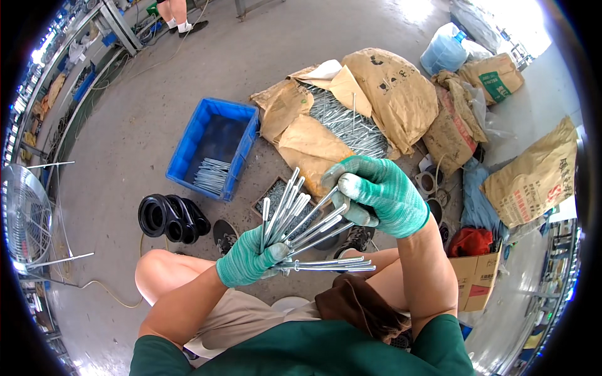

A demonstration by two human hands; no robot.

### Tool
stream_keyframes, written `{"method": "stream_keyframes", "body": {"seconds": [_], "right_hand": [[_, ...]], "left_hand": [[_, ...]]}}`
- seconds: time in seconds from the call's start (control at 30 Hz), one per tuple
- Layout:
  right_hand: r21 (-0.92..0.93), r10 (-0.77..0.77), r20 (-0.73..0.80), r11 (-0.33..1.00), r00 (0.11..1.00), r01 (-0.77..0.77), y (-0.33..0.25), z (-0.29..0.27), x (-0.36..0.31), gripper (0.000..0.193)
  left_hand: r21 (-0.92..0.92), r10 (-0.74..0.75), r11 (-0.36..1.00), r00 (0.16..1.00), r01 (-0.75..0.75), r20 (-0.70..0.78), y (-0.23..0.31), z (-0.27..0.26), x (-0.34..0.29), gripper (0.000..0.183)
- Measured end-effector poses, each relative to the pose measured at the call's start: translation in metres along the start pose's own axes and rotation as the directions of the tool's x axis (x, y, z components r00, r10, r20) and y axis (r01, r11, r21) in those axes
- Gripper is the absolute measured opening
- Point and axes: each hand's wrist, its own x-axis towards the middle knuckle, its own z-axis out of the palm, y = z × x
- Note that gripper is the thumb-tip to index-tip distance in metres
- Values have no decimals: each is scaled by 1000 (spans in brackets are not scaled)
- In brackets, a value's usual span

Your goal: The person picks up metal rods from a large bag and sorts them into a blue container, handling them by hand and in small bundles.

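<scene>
My left hand point(246, 257), in a green knit glove, is closed around a fanned bunch of long thin metal rods point(290, 213). The rods spread up and to the right out of my fist. My right hand point(384, 194), gloved alike, is closed at the upper right of the bunch, its thumb and fingers pinching the end of one metal rod. A large torn brown paper sack point(313, 141) lies ahead, with a heap of similar rods point(348, 122) showing in its opening. Left of it, a blue plastic bin point(177, 164) holds a small, lined-up stack of rods point(212, 175).
A shallow box of small metal pieces point(302, 216) sits on the floor behind the bunch. Black ring-shaped parts point(170, 219) lie left of my knees, near a fan point(28, 213). More sacks point(533, 178) and a cardboard box point(478, 279) line the right. Another person's legs point(174, 12) show far off.
</scene>
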Motion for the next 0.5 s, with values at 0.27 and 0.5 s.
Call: {"method": "stream_keyframes", "body": {"seconds": [0.27,0.5], "right_hand": [[84,114,56,989,992,-118,-4,-3,0,28],[-199,78,58,978,995,-65,-11,-12,-3,27]], "left_hand": [[92,21,995,1000,-22,14,-2,-3,0,34],[99,-37,995,997,30,67,3,-1,-1,33]]}}
